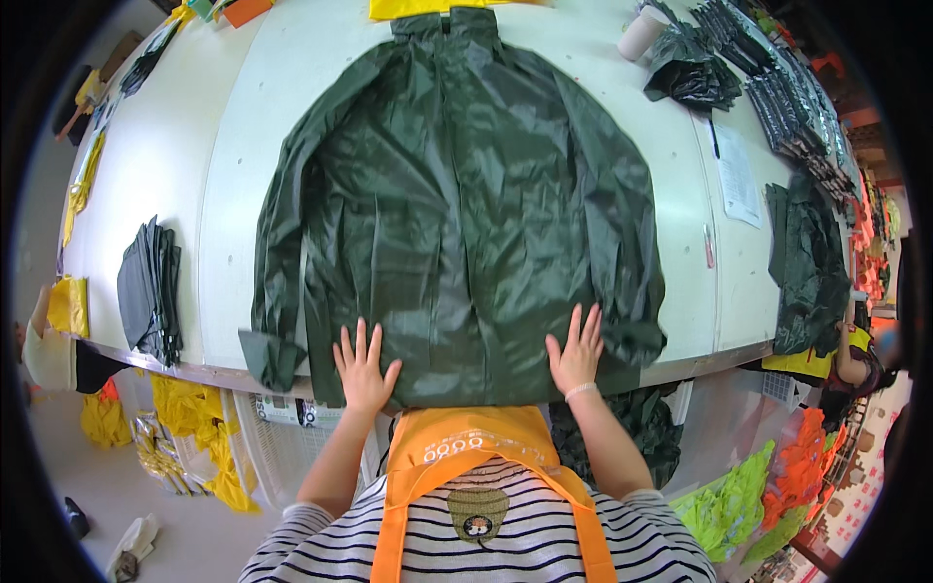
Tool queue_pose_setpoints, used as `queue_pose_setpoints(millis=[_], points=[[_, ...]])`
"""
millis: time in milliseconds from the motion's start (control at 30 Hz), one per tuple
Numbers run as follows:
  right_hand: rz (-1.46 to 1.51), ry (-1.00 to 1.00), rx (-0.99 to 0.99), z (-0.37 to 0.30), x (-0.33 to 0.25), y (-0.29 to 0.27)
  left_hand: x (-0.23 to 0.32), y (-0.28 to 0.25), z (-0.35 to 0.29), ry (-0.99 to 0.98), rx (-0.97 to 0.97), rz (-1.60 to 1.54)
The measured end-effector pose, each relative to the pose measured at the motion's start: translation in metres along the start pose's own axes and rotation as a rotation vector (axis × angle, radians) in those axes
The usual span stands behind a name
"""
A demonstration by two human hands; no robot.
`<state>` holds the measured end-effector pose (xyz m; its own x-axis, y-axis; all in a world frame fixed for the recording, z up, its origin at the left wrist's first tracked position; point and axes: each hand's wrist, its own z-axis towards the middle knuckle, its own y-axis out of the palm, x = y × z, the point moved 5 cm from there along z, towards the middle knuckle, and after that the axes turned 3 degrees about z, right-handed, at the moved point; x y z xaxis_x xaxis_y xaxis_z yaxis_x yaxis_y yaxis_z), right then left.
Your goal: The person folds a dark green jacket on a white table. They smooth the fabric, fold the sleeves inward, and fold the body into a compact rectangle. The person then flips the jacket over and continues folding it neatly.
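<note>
A dark green rain jacket [457, 194] lies spread out on the white table, collar at the far side and hem at the near edge. Its sleeves run down along both sides, with the cuffs near the table's front edge. My left hand [364, 369] rests flat on the lower left of the jacket, fingers apart. On the lower right, my right hand [577, 355] also lies flat with its fingers stretched out; a light bracelet circles that wrist. Neither hand grips the fabric.
Folded dark garments [151, 291] lie at the left. At the right are a paper sheet [736, 175], a dark green garment [809, 267], packed dark bundles [777, 97] and a white cylinder [641, 34]. Bins with yellow garments [199, 428] stand below. Other people work at both sides.
</note>
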<state>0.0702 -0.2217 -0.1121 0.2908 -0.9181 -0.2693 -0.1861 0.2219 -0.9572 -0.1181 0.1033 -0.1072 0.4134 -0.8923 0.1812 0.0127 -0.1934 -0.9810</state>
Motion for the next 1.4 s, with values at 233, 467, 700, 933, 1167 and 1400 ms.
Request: queue_pose_setpoints(millis=[233,467,700,933,1167,1400], points=[[-0.041,-0.103,0.216,0.121,-0.001,0.009,0.001,0.004,0.11,0.015,0.199,0.079],[0.516,-0.301,0.084,0.043,-0.071,0.001,0.089,-0.01,0.078,0.031,0.024,-0.406],[0.791,-0.054,0.041,0.003,-0.095,0.012,0.128,0.035,0.096,0.009,-0.306,-0.172],[1.005,0.042,0.028,-0.001,-0.099,0.029,0.126,0.038,0.092,-0.159,-0.688,-0.856],[0.792,-0.032,-0.004,-0.007,-0.109,0.014,0.135,0.019,0.081,-0.201,-0.515,-0.636],[0.939,0.022,-0.115,-0.007,-0.099,0.015,0.16,-0.037,0.101,-0.013,-0.128,-0.331]])
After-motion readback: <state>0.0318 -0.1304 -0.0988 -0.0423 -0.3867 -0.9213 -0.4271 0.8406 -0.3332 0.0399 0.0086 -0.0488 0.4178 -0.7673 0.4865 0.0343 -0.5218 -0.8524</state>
